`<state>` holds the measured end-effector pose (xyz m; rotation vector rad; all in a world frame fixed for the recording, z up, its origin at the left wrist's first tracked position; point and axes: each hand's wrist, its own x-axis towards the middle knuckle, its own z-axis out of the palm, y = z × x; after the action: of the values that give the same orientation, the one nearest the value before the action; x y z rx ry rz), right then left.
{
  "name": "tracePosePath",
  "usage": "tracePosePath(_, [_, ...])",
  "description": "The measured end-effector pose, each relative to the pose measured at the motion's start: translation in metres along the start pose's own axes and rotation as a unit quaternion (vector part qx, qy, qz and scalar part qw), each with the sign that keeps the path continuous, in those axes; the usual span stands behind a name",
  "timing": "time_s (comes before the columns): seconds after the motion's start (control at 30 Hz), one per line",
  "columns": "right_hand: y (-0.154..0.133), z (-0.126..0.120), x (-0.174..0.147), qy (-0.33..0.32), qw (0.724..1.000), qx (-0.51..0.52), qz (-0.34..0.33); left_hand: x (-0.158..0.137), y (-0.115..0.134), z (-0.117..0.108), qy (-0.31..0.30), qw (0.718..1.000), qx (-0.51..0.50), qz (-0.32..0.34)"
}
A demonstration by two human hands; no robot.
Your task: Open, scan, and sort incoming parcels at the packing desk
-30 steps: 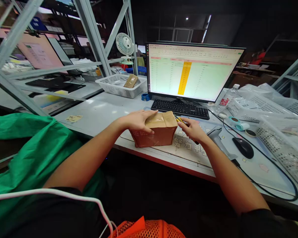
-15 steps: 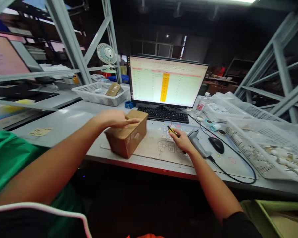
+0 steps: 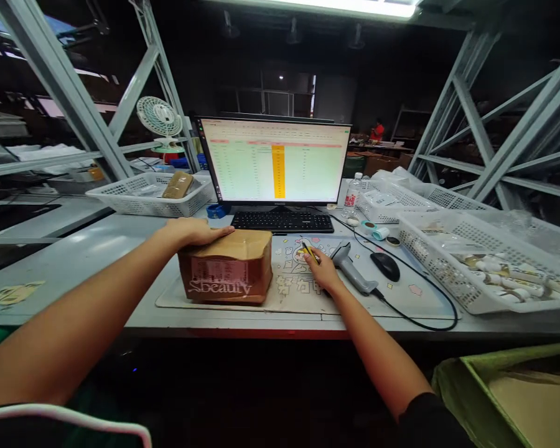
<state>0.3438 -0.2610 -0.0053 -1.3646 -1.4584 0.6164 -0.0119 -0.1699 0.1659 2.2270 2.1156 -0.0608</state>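
Observation:
A taped brown cardboard box sits on the patterned desk mat, its long printed side facing me. My left hand lies over the box's top left edge, fingers on the lid and gripping that side. To the right of the box, my right hand is closed around a yellow and black utility knife, its tip pointing up and left. A grey barcode scanner lies just right of that hand.
Behind the mat stand a keyboard and a monitor. A black mouse and a looping cable are on the right. White baskets with tubes and packets line the right side. Another basket and a fan stand back left.
My left hand has turned the box so that its long printed side faces me. My right hand keeps hold of the utility knife. The camera view has swung right.

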Motion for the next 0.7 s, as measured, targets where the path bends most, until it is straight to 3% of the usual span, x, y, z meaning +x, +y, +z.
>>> tracePosePath(0.1, [-0.003, 0.002, -0.004, 0.004, 1.0, -0.008, -0.007, -0.015, 0.008, 0.001, -0.016, 0.999, 0.037, -0.018])
tracePosePath(0.23, [-0.019, 0.015, -0.01, -0.029, 0.998, -0.019, -0.043, -0.024, 0.008, 0.015, -0.012, 0.997, -0.012, 0.081])
tracePosePath(0.3, [-0.035, 0.027, -0.013, -0.045, 0.997, -0.015, -0.055, -0.029, 0.004, 0.023, -0.01, 0.995, -0.04, 0.096])
tracePosePath(0.47, [-0.076, 0.048, -0.018, -0.04, 0.997, 0.0, -0.063, -0.042, -0.001, 0.033, 0.034, 0.992, -0.071, 0.101])
tracePosePath(0.7, [-0.104, 0.041, -0.059, -0.043, 0.996, -0.048, -0.058, -0.043, -0.002, 0.039, 0.054, 0.991, -0.093, 0.082])
